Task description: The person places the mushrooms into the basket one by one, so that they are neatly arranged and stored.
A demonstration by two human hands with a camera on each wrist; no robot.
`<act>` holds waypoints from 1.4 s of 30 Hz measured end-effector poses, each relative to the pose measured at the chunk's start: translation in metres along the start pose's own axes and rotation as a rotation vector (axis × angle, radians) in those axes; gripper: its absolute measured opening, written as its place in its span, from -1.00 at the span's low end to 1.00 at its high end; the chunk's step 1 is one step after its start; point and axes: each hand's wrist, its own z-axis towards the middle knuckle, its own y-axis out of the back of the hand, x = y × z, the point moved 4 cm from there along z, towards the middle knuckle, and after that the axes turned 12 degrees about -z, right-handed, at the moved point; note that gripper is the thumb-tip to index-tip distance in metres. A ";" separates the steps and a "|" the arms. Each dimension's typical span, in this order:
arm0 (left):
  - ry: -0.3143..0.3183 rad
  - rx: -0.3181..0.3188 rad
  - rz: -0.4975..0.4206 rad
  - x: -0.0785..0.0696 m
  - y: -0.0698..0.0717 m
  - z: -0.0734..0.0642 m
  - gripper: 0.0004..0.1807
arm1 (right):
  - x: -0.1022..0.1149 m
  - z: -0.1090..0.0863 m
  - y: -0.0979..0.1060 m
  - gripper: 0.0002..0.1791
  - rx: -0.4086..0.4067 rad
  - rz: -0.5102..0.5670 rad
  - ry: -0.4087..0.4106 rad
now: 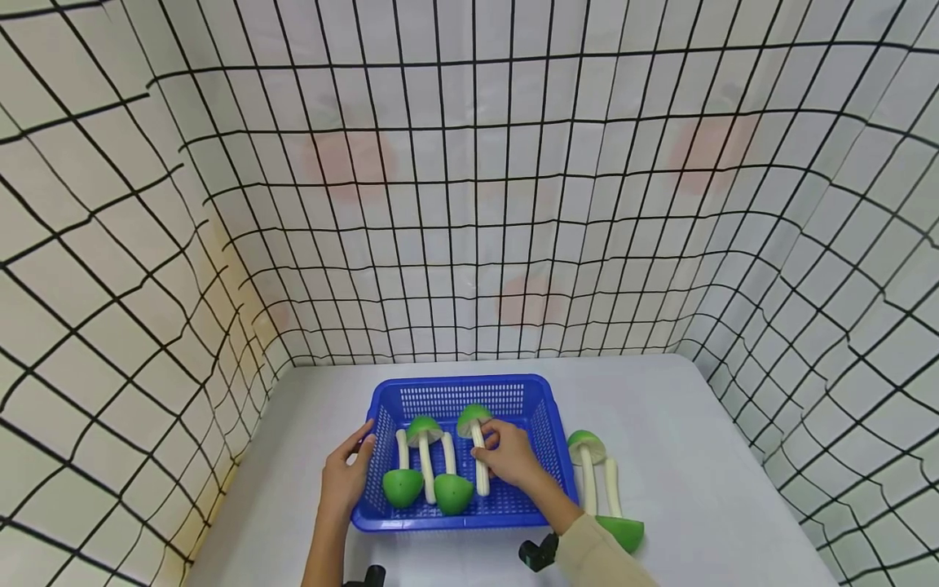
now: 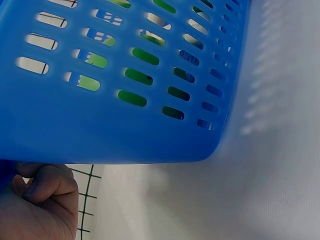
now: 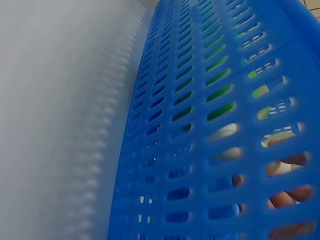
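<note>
We see our right hand point(image 1: 509, 452) clamped on a mushroom point(image 1: 478, 434), thumb and fingers pinching its stem over the right half of the blue basket point(image 1: 440, 524). Its domed cap is green on top, paler beneath, and points to the far side; its stem is white, slim and nearly straight, running toward the near side. We cannot tell whether it touches the basket floor.

To its left in the basket lie three more, all with the same green caps and white stems. The leftmost mushroom point(image 1: 403, 484) and the third mushroom point(image 1: 453, 489) have rounded caps turned near, stems reaching far; the second mushroom point(image 1: 425, 447), between them, lies the other way round, showing a pale underside.

Our left hand point(image 1: 346, 474) grips the basket's left rim. On the white table point(image 1: 719, 489), just right of the basket, we have two others: one mushroom point(image 1: 588, 466) with its cap far, and a near-capped mushroom point(image 1: 621, 534) beside it. A black mesh point(image 1: 474, 204) rises beyond.
</note>
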 end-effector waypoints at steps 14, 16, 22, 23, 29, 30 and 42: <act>-0.004 0.008 -0.006 0.001 0.001 -0.001 -0.48 | 0.000 0.006 -0.011 -0.59 0.021 -0.005 -0.008; 0.002 0.003 -0.011 0.001 0.001 -0.001 -0.48 | -0.001 0.007 -0.013 -0.59 0.026 -0.016 -0.016; 0.009 0.003 -0.014 0.001 0.001 -0.001 -0.48 | -0.001 0.008 -0.018 -0.57 0.045 -0.023 -0.019; 0.009 0.004 -0.013 0.000 0.001 -0.002 -0.48 | -0.001 0.008 -0.018 -0.56 0.048 -0.024 -0.018; 0.006 0.005 -0.012 0.001 0.001 0.000 -0.47 | -0.004 0.009 -0.018 -0.56 0.084 -0.043 -0.022; 0.005 0.005 -0.011 0.001 0.001 0.000 -0.47 | -0.005 0.009 -0.018 -0.56 0.094 -0.048 -0.026; -0.003 -0.007 0.001 0.000 0.001 0.000 -0.45 | -0.008 0.006 -0.018 -0.57 0.131 -0.084 -0.033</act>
